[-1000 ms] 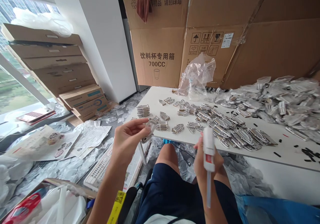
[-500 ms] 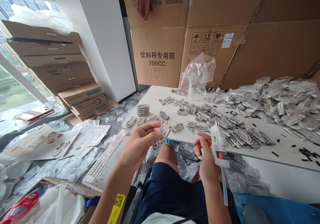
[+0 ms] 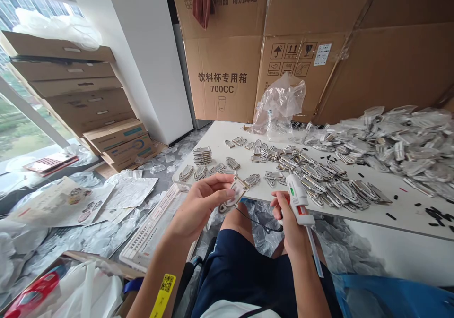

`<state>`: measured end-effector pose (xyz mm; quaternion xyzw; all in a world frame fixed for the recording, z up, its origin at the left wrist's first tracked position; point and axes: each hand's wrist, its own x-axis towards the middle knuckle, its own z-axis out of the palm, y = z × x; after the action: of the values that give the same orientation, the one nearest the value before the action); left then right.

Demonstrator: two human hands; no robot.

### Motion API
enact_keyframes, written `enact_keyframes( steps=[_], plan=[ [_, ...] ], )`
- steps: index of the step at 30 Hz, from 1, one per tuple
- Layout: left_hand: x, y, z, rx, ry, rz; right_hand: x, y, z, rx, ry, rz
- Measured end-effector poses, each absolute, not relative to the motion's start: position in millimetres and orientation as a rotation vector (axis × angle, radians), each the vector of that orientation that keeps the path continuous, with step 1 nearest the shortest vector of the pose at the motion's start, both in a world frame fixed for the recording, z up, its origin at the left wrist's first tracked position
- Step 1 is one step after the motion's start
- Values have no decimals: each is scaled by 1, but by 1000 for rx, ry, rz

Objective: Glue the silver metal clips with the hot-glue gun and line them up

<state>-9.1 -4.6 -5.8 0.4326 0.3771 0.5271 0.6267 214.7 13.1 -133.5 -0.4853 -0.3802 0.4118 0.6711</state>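
My left hand pinches a flat metal clip above the white table's edge; my right hand grips a white hot glue gun. A small stack of clips lies sorted; a large heap of plastic-bagged clips remains at right.

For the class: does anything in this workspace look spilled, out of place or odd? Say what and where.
Small black bits lie scattered over the right end of the white table, looking spilled rather than placed. Crumpled clear plastic wrappers also litter the floor left of the table.
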Motion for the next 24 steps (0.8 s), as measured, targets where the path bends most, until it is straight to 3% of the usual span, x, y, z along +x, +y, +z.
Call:
enact_keyframes(
  steps=[8,15,24],
  plan=[
    [-30,22,-23,1147,1183,1410,216,16,-138,-1132,-827,917],
    [-47,48,-47,1297,1338,1262,220,18,-135,-1116,-801,954],
    [-47,44,-44,1415,1424,1172,222,20,-138,-1074,-754,971]
  ],
)
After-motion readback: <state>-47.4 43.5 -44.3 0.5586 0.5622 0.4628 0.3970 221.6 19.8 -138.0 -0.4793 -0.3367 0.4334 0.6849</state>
